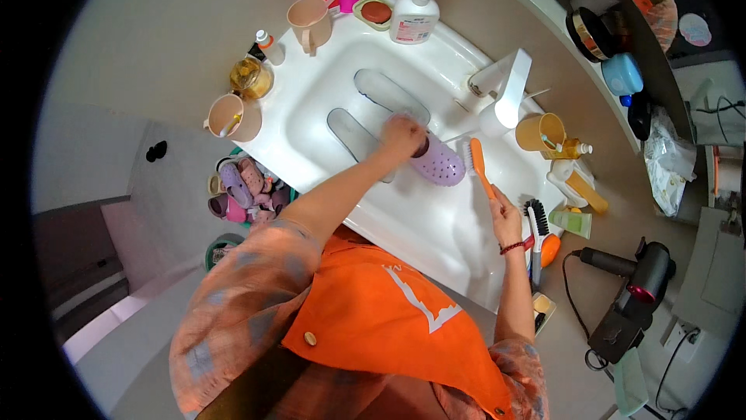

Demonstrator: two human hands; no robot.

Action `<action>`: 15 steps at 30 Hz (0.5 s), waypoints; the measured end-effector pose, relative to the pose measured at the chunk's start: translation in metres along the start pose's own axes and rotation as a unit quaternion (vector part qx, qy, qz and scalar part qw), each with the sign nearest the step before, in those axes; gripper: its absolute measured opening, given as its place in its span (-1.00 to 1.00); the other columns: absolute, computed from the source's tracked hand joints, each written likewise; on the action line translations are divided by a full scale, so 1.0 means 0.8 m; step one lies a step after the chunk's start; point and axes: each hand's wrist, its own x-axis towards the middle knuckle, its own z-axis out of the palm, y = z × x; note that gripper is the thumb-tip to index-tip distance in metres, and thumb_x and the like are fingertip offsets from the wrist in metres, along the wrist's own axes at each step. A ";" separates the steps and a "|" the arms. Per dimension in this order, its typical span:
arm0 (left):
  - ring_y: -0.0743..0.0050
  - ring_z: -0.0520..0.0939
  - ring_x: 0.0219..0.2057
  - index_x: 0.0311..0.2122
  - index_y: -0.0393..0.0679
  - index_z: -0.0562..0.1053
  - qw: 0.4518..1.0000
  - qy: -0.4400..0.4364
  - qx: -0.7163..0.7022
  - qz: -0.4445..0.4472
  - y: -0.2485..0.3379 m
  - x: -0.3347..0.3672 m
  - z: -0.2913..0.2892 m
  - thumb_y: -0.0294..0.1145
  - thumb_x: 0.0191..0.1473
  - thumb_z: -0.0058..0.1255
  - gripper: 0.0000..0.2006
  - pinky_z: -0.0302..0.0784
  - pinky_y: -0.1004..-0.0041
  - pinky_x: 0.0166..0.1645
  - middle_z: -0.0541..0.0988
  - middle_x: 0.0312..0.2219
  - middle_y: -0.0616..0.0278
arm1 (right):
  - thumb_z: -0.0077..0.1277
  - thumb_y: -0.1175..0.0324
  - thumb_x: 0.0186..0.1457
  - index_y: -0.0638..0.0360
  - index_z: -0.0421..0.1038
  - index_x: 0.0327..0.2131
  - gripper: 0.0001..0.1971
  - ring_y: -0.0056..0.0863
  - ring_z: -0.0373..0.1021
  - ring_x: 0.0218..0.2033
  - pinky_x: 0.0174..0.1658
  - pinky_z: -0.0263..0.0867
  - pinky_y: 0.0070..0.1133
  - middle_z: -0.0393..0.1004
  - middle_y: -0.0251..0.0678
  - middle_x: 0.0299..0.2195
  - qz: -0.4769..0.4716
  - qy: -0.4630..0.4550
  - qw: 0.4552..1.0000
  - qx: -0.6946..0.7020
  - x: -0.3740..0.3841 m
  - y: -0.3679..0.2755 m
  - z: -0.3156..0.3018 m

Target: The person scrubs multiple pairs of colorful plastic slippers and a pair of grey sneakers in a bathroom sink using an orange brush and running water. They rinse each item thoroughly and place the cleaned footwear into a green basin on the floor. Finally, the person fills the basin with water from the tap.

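Note:
Over the white sink (311,82), my left hand (402,136) is closed on the heel end of a purple clog (440,164) with holes across its top. The clog's toe points right, toward a scrub brush. My right hand (507,220) grips that brush (478,162) by its orange handle, its pale bristles facing the clog with a small gap between them. Two grey insoles lie in the basin: one insole (388,94) farther back, the other insole (350,131) partly hidden by my left hand and forearm.
A white tap (507,94) rises at the back right. Cups, a soap dish (373,13) and a pump bottle (414,14) line the rim. Another brush (538,226) stands beside my right wrist. A hair dryer (633,272) hangs right. Several shoes (241,187) fill a container lower left.

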 end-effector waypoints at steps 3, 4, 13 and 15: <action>0.14 0.42 0.00 -0.29 -0.09 0.54 0.994 0.107 0.005 0.010 -0.004 0.020 -0.025 -0.25 -0.09 0.08 -0.77 0.35 0.21 0.03 0.55 -0.32 0.04 | -0.06 0.33 0.14 0.06 0.35 0.06 -0.62 -0.69 0.22 -0.53 -0.41 0.22 -0.67 0.37 -0.48 -0.54 0.019 0.014 0.993 0.120 -0.021 0.005 0.024; 0.14 0.47 -0.08 -0.27 -0.12 0.52 0.997 0.046 0.052 0.021 -0.018 0.024 -0.018 -0.27 -0.10 0.08 -0.75 0.38 0.22 -0.01 0.56 -0.33 0.06 | -0.06 0.34 0.15 0.08 0.35 0.06 -0.62 -0.70 0.21 -0.53 -0.41 0.22 -0.67 0.37 -0.51 -0.53 0.022 0.016 0.989 0.143 -0.025 0.004 0.029; 0.02 0.60 -0.33 -0.23 -0.26 0.47 0.937 -0.292 -0.111 -0.159 0.005 0.046 -0.081 -0.26 -0.14 0.15 -0.64 0.55 0.21 -0.27 0.56 -0.37 0.04 | -0.09 0.33 0.18 0.09 0.27 0.12 -0.58 -0.83 0.07 -0.63 -0.57 0.03 -0.78 0.21 -0.62 -0.59 0.087 0.053 0.940 0.327 -0.062 0.003 0.029; 0.04 0.61 -0.35 -0.23 -0.30 0.45 0.885 -0.356 -0.120 -0.274 0.014 0.048 -0.095 -0.27 -0.08 0.10 -0.66 0.57 0.24 -0.26 0.55 -0.35 0.01 | -0.10 0.33 0.18 0.08 0.25 0.14 -0.57 -0.84 0.08 -0.63 -0.57 0.05 -0.78 0.20 -0.63 -0.59 0.089 0.049 0.941 0.323 -0.070 -0.012 0.019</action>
